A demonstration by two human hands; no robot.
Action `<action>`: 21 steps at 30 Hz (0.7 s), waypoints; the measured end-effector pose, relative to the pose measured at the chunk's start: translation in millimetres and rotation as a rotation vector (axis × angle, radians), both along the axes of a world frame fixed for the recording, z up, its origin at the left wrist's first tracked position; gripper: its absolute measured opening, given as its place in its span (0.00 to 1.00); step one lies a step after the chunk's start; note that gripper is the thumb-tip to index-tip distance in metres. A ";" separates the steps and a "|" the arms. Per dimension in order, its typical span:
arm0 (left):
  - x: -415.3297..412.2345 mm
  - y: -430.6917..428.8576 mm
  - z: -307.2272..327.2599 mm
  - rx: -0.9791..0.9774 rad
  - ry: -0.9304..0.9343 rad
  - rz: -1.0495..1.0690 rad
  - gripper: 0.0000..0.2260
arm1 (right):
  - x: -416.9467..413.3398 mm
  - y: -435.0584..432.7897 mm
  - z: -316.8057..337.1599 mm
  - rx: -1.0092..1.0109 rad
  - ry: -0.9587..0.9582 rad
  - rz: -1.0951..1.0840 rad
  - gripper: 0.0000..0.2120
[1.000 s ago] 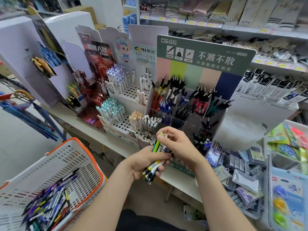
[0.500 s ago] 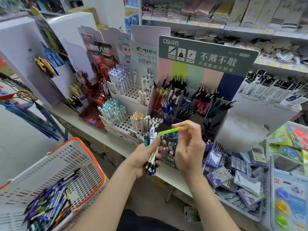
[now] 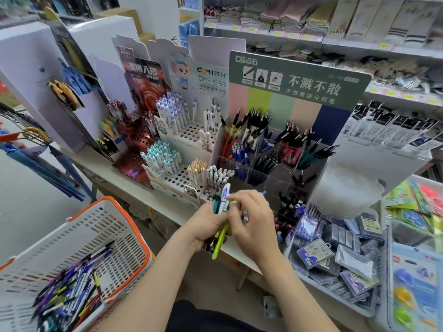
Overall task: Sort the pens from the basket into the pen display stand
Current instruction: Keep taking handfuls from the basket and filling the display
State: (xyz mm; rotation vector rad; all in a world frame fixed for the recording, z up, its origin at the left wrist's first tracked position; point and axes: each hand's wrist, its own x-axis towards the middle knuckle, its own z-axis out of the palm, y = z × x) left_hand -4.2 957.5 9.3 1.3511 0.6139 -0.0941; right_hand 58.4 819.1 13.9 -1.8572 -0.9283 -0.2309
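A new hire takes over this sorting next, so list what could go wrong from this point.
1. The left hand grips a thick bundle of pens while the right hand pinches the lime-green pen, which hangs low out of the fist; it or others could slip to the floor.
2. The display stand has crowded compartments of leaning pens, so a new pen may land in the wrong one.
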 end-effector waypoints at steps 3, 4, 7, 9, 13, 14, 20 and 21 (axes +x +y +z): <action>-4.9 -5.9 11.9 0.111 0.036 -0.210 0.03 | 15.0 3.4 3.3 -0.227 0.262 0.031 0.14; -5.6 -8.6 15.5 0.120 0.040 -0.251 0.04 | 21.0 2.5 2.9 -0.309 0.311 0.076 0.12; -6.6 -12.9 19.0 0.096 0.048 -0.289 0.04 | 33.6 -0.8 4.9 -0.458 0.323 0.174 0.09; -6.9 -10.4 17.6 0.074 0.053 -0.290 0.01 | 37.1 1.6 7.1 -0.399 0.362 0.175 0.07; -7.3 -5.2 9.9 0.077 0.050 -0.279 0.05 | 29.6 6.8 17.0 0.074 0.523 -0.043 0.06; -7.7 -5.3 7.7 0.059 0.040 -0.265 0.06 | 28.5 5.0 20.6 0.200 0.502 -0.125 0.06; -0.7 -11.8 0.1 -0.363 -0.037 0.110 0.24 | 11.0 -15.6 24.4 0.217 0.026 -0.027 0.06; 2.8 -11.0 -2.0 -0.440 -0.047 0.145 0.29 | 4.5 -15.6 19.6 0.171 -0.044 0.034 0.06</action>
